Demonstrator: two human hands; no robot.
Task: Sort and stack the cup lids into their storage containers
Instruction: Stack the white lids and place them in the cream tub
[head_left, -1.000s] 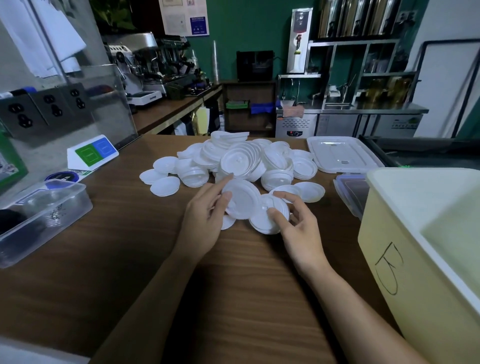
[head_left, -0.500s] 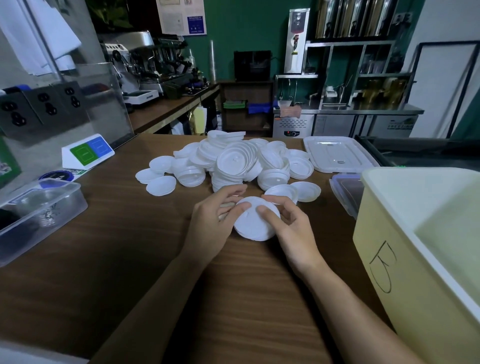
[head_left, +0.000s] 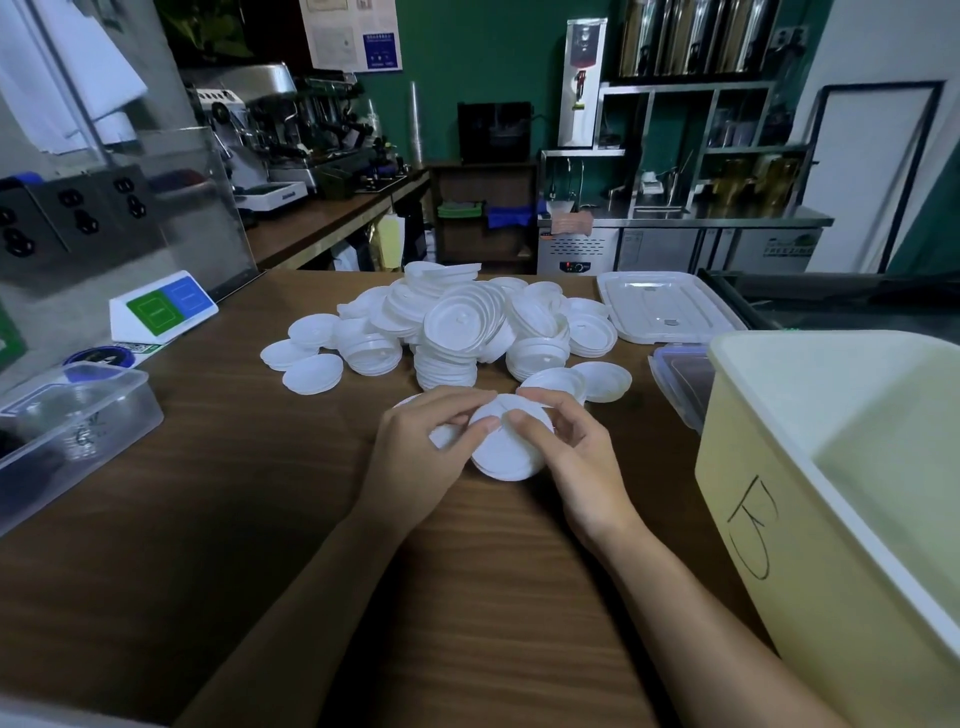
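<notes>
Now, left grip (head_left: 415, 447): my fingers are curled and my thumb tip presses on top of the held lids, pinching their left edge. Another white lid shows partly under these fingers.
Right grip (head_left: 582, 457): my thumb lies on top and my fingers curl over the far right rim, pinching the same lids.
Held lids (head_left: 506, 452): a short stack of round white cup lids sits between my two hands, low over the middle of the table. I cannot tell whether its underside touches the wood.
Lid pile (head_left: 457, 327): a loose heap of white lids lies just beyond my hands, some nested in short stacks and some tilted on edge.
Loose lids (head_left: 311, 373): three single lids lie flat at the left of the pile.
Near lids (head_left: 602, 379): two lids lie flat just past my right fingers.
Yellow bin (head_left: 831, 493): it stands at my right with its top open and a hand-drawn B on its side.
Clear tub (head_left: 72, 421): it sits on the table at my far left, and I cannot make out its contents.
Flat clear cover (head_left: 665, 306): it lies flat to the right of the pile, beyond the bin.
Small box (head_left: 680, 374): it stands between that cover and the bin, partly hidden by the bin.
Table (head_left: 208, 493): dark wood grain.
</notes>
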